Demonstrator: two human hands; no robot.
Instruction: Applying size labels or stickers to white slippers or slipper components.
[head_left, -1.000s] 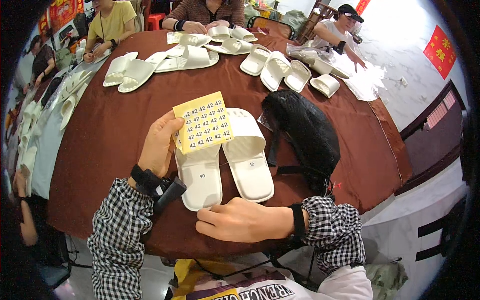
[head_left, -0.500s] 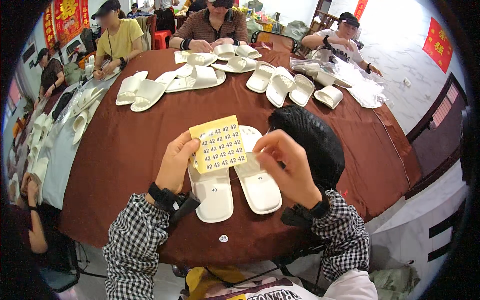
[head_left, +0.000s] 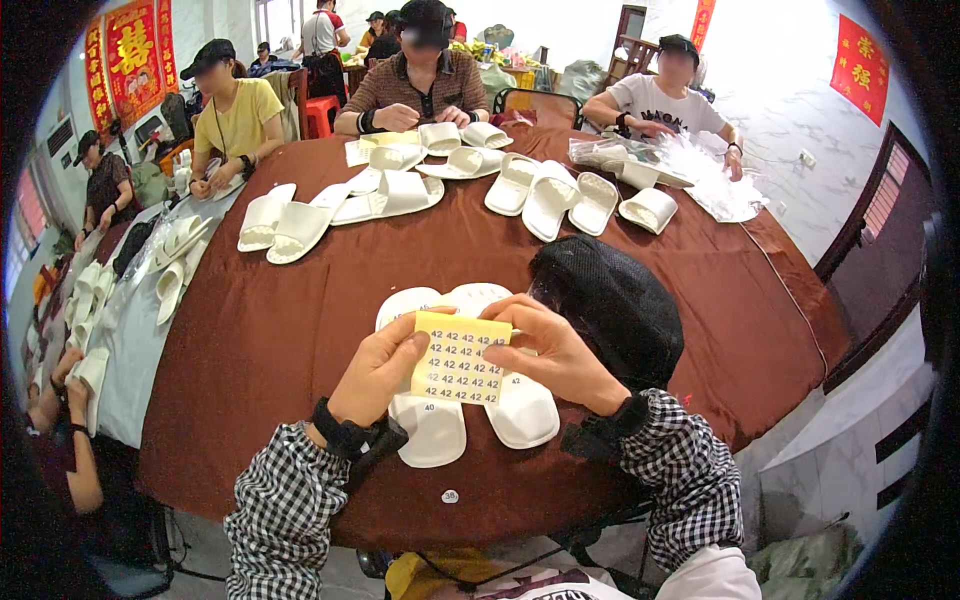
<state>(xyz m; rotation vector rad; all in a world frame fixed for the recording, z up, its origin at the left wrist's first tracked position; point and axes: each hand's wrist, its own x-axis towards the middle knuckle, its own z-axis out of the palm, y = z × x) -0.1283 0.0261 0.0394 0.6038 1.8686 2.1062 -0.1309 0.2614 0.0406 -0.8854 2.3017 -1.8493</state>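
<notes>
My left hand (head_left: 383, 368) grips the left edge of a yellow-backed sheet of round number stickers (head_left: 462, 360), its thumb on the front. At the sheet's upper right, my right hand (head_left: 552, 350) is closed on the edge with thumb and fingers. Below and behind the sheet lie two white slippers side by side, the left slipper (head_left: 432, 438) and the right slipper (head_left: 524, 415), each bearing a small number sticker. Their middles are hidden by the sheet and my hands. A single loose round sticker (head_left: 450, 496) lies on the cloth near the table's front edge.
A black mesh cap (head_left: 610, 305) lies right beside my right hand. Several white slippers (head_left: 390, 195) are spread across the far side of the brown-clothed table (head_left: 250, 400). Clear plastic bags (head_left: 705, 180) lie at the far right. Other people sit around the table and at the left.
The sheet has come lower and nearer to me. My right hand, earlier apart from it over the right slipper, now holds its upper right edge. The view has shifted slightly.
</notes>
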